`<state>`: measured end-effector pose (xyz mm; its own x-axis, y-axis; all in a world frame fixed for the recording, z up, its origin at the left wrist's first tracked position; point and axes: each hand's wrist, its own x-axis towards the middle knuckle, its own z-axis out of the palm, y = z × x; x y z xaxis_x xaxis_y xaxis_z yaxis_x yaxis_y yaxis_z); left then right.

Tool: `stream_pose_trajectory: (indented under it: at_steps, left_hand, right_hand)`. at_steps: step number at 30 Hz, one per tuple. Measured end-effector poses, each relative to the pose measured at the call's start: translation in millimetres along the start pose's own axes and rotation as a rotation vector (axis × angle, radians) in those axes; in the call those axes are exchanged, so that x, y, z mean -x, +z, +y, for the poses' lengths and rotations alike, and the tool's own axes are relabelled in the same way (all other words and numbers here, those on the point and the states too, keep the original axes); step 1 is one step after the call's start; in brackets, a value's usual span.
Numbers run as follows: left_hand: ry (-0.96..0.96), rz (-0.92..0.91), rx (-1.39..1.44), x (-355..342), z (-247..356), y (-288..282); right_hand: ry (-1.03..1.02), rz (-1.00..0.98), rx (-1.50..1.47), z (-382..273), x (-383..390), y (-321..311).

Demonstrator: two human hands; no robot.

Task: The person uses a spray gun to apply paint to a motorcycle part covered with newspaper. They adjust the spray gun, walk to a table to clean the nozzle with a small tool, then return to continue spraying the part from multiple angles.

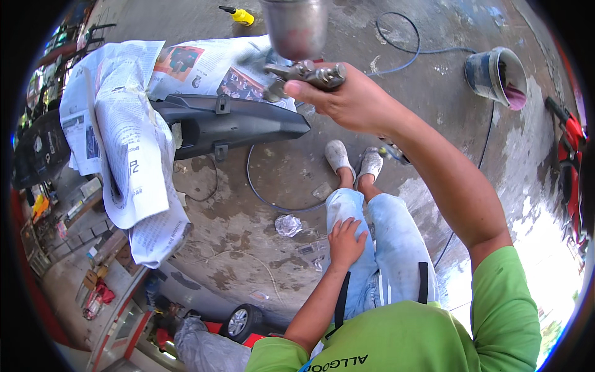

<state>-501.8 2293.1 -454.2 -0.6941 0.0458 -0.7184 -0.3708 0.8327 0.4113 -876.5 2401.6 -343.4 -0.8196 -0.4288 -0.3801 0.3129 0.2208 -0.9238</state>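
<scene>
- Nearest in, the left hand (344, 242) lies flat on the thigh of the pale, paint-flecked jeans (378, 248), fingers loosely spread, holding nothing — just bracing the crouch.
- Beyond the knees, two dusty white shoes (354, 162) stand on the stained concrete floor (266, 248), a thin blue hose (260, 192) looping just beside them and a crumpled foil scrap (288, 225) near the left knee.
- Up comes the right hand (353, 99), fist closed round the grip of a metal spray gun with a steel cup on top (300, 56), nozzle aimed left.
- Right before that nozzle: the long dark-grey plastic body panel (235, 127), its left end wrapped in masking newspaper (124, 155), more sheets spread under it.
- Looks like the spraying step, gun poised at the panel's bare right end; no mist visible, so whether the trigger is pulled I cannot tell.
- Next calls for a steady, even sweep along the panel, keeping off the paper.
- Farthest out, a grey paint bucket (499, 75) near the floor's right edge, a yellow tool (238, 15) at the far edge.
</scene>
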Motion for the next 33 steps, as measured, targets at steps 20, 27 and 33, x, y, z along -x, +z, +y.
stream_pose_trajectory:
  at_steps: [20,27,33]
  left_hand:
    - [-0.297,0.083,0.108,-79.2,30.7,-44.8]
    - [-0.492,-0.028,0.131,-69.6,107.7,-11.3]
    - [-0.557,-0.015,0.625,-76.5,152.7,-2.2]
  right_hand:
    - [-0.062,-0.740,-0.042,-35.9,-131.5,-44.3]
    - [-0.400,-0.695,-0.125,-46.3,-206.0,-12.5]
    - [-0.532,-0.615,-0.021,-64.5,-263.4,6.8]
